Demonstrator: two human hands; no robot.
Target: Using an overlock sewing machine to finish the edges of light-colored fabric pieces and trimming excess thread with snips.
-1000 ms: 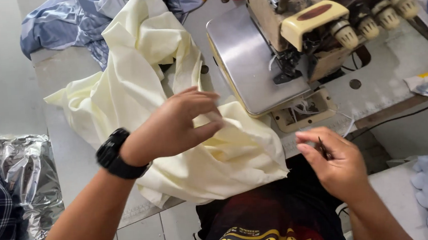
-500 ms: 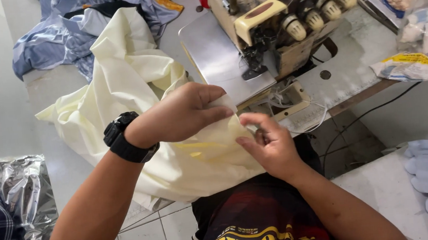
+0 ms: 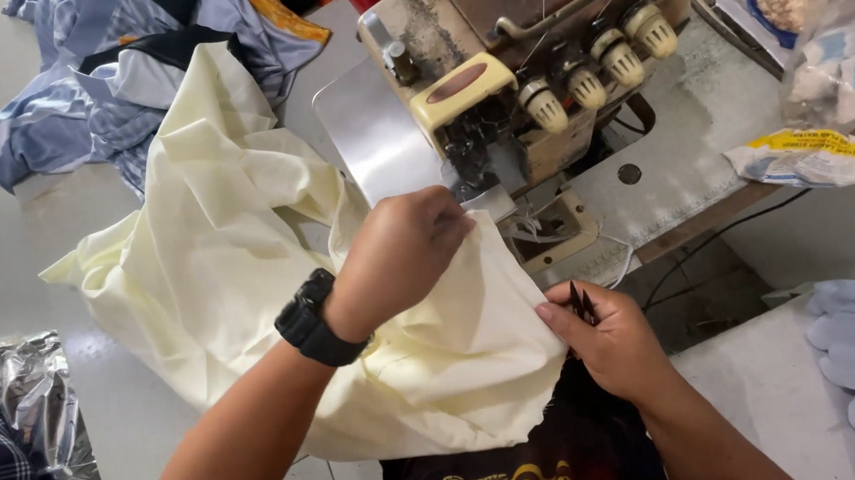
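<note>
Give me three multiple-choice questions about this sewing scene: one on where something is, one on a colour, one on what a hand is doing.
1. Where is the watch?
A. On the left wrist
B. On the right wrist
C. On the machine

2. What colour is the cloth being handled?
A. Red
B. Pale yellow
C. Black

3. What is the right hand doing?
A. Resting flat and empty on the table
B. Turning a knob
C. Pinching the cloth edge with a small dark tool in its fingers

Answers: 1 A, the black watch sits on the wrist of the left hand. 2 B, the cloth is pale yellow. 3 C, the right hand grips the cloth edge below the machine, a dark tool poking up.
</note>
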